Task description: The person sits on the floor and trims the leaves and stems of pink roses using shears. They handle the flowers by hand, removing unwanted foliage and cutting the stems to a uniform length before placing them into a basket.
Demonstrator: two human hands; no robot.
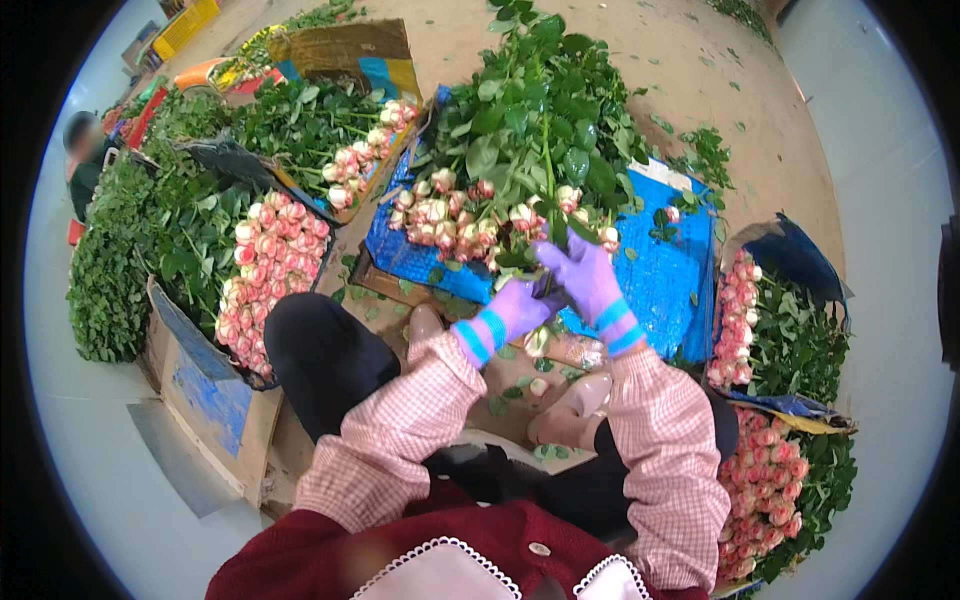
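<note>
My left hand (517,308) and my right hand (582,272), both in purple gloves with blue bands, meet over the front of a blue mat (668,285) and are closed on a leafy rose stem (548,160), which runs upward from them. A cream rose head (536,340) hangs just below my left hand. Behind my hands, a heap of white roses with pink edges (432,215) lies with its foliage on the mat. Part of my fingers is hidden behind leaves and each other.
Bunched pink roses in cardboard wraps stand at left (270,270) and right (760,480). More foliage (120,270) and a yellow crate (185,25) are further left, near a person (85,175). Loose leaves and petals lie on the floor (730,80) and around my shoes (570,410).
</note>
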